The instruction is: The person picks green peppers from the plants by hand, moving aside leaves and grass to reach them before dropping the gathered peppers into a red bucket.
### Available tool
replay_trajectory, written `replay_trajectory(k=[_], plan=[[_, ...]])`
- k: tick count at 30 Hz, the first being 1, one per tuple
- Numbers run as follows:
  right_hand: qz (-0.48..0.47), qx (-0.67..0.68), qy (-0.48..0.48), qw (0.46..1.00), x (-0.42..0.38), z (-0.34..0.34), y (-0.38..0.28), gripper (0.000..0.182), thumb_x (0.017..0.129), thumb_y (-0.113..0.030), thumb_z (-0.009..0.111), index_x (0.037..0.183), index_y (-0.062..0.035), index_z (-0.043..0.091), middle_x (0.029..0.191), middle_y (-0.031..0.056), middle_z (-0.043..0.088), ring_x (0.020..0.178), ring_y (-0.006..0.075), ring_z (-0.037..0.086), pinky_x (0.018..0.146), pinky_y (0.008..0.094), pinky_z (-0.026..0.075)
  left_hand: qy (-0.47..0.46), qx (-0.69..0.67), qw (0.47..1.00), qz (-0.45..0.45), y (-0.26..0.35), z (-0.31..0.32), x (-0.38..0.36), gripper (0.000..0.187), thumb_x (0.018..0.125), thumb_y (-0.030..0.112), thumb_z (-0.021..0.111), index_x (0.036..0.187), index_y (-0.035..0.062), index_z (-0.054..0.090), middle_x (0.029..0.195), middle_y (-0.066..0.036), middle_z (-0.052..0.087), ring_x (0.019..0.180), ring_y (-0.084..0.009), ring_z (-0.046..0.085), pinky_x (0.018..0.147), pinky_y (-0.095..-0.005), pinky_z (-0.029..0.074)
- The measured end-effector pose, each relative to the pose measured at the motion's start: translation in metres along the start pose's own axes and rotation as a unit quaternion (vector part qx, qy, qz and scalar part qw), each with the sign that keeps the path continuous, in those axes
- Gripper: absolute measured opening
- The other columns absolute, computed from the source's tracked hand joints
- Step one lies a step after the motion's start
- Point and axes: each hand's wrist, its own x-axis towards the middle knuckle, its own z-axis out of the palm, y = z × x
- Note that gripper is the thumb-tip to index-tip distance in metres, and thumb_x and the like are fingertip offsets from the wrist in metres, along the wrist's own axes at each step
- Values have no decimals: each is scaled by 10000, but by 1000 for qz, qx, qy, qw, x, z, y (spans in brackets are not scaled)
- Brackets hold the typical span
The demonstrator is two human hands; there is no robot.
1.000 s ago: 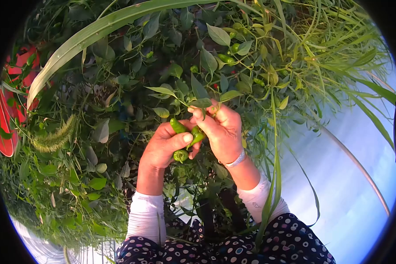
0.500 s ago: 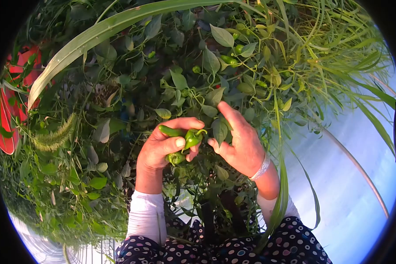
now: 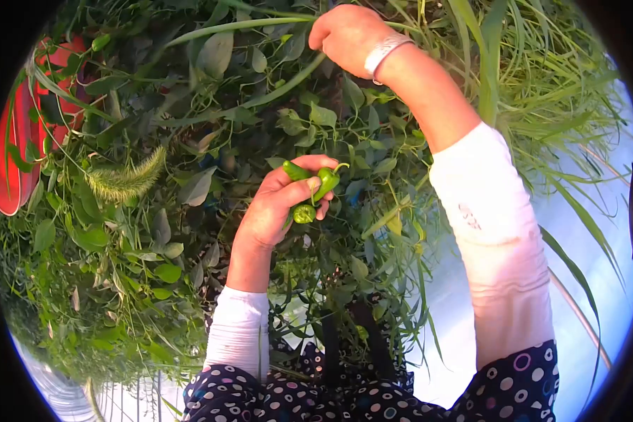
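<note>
My left hand [image 3: 271,200] is closed round a small bunch of green peppers [image 3: 326,184], held between thumb and fingers; one curved stem sticks out to the right. Farther up, at the top of the view, my right hand [image 3: 352,41] has its fingers curled round long grass blades [image 3: 260,26]. A bracelet [image 3: 387,55] circles the right wrist. Leafy pepper plants [image 3: 323,116] lie below and around both hands. The right fingertips are partly hidden by the hand itself.
At the left a red container [image 3: 14,151] shows partly behind foliage. A bristly grass head [image 3: 130,176] bends in front of the plants. Tall grass [image 3: 541,91] fills the upper right, beside pale sheeting [image 3: 464,337] and a thin pole [image 3: 577,309].
My right hand has gone from beside the peppers up to the top and closed on the grass; the broad blade across the top has shifted. My left hand, still holding the peppers, appears slightly higher.
</note>
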Motion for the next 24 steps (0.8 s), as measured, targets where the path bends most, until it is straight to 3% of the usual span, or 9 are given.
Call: replay_trajectory(k=[6, 8, 14, 16, 19, 20, 22, 23, 24], plan=[[147, -7, -226, 963, -18, 38, 14, 390, 807, -363, 572, 913, 2, 656, 1021, 163, 623, 994, 317, 572, 864, 373, 456, -1, -5, 1000, -3, 6, -6, -2, 359, 797, 191, 567, 1114, 24, 552, 814, -98, 572, 624, -162, 541, 555, -272, 455], [176, -24, -293, 939, -38, 39, 17, 499, 762, -427, 622, 1034, -9, 612, 1059, 162, 608, 1035, 318, 550, 881, 373, 450, -12, -14, 1000, -6, 9, -5, -2, 327, 811, 162, 553, 1108, 26, 554, 814, -79, 571, 635, -147, 539, 568, -267, 457], [107, -26, -306, 946, -88, 52, 49, 677, 664, -281, 737, 1232, -58, 445, 1037, 162, 595, 1001, 331, 551, 855, 404, 458, -5, -8, 1000, -13, 10, -9, -4, 314, 814, 153, 551, 1101, 26, 555, 820, -78, 575, 651, -148, 546, 569, -270, 461], [94, -5, -269, 959, -115, 55, 50, 563, 668, -129, 711, 1178, -72, 480, 974, 159, 598, 960, 331, 559, 805, 399, 468, -3, -6, 1000, -17, 6, -5, -3, 336, 802, 166, 560, 1107, 26, 552, 821, -94, 577, 649, -163, 551, 560, -278, 461], [74, 23, 96, 992, -150, 73, 49, 466, 700, 44, 569, 1141, -92, 503, 955, 140, 620, 841, 323, 598, 731, 390, 496, 109, 36, 993, 28, 2, -2, -1, 312, 825, 122, 548, 1119, 20, 552, 838, -86, 579, 667, -154, 547, 575, -278, 467], [75, 24, 96, 992, -158, 76, 45, 466, 700, 44, 569, 1141, -92, 503, 955, 140, 620, 841, 323, 598, 731, 390, 496, 109, 37, 993, 27, -1, -4, 0, 312, 825, 122, 548, 1119, 20, 552, 838, -86, 579, 667, -154, 547, 575, -278, 467], [112, 309, 221, 918, -172, 81, 38, 519, 712, 51, 555, 1202, -104, 487, 870, 139, 620, 798, 296, 600, 725, 327, 486, 204, 126, 969, 55, -6, -7, 5, 333, 841, 115, 532, 1161, 24, 539, 829, -66, 571, 656, -138, 532, 572, -268, 462], [168, 412, 214, 870, -180, 84, 33, 530, 747, 38, 557, 1248, -112, 469, 810, 85, 612, 752, 210, 598, 721, 278, 468, 203, 167, 964, 51, -7, -8, 5, 361, 855, 94, 515, 1208, 18, 515, 876, -61, 585, 726, -110, 540, 658, -259, 470], [172, 414, 214, 868, -188, 87, 30, 530, 747, 38, 557, 1248, -112, 469, 810, 85, 612, 752, 210, 598, 721, 278, 468, 201, 170, 964, 48, -13, -7, 6, 361, 855, 94, 515, 1208, 18, 515, 876, -61, 585, 726, -110, 540, 658, -259, 470]])
